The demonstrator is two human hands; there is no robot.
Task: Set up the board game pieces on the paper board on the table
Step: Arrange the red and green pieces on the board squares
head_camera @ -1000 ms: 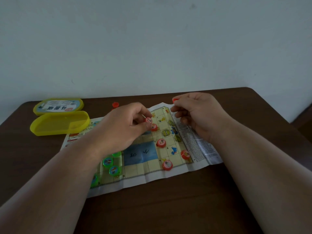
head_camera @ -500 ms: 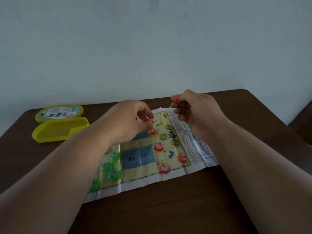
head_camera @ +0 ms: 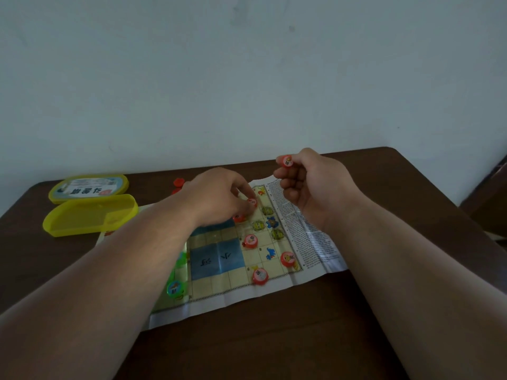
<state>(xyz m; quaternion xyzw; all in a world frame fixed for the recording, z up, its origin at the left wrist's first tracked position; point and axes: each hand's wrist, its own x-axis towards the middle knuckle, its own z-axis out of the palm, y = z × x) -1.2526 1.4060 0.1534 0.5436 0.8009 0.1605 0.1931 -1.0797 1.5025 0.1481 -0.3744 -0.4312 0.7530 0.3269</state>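
Note:
A paper game board point(head_camera: 236, 272) with a blue centre lies on the dark table. Several red round pieces point(head_camera: 250, 240) stand on its right half and a green piece point(head_camera: 174, 288) shows at its left, partly under my left forearm. My left hand point(head_camera: 219, 197) hovers over the board's far part and pinches a red piece point(head_camera: 252, 202) at its fingertips. My right hand point(head_camera: 310, 187) is raised above the board's far right corner and pinches another red piece point(head_camera: 287, 160) between thumb and forefinger.
A yellow plastic box point(head_camera: 90, 215) and its labelled lid point(head_camera: 87, 187) sit at the table's far left. Two loose red pieces point(head_camera: 178, 182) lie on the table behind my left hand. A pale wall stands behind the table; the table's right edge point(head_camera: 450, 198) is near.
My right hand has lifted its red piece higher off the board. My left hand has stayed over the far squares with its piece. The view tilted slightly.

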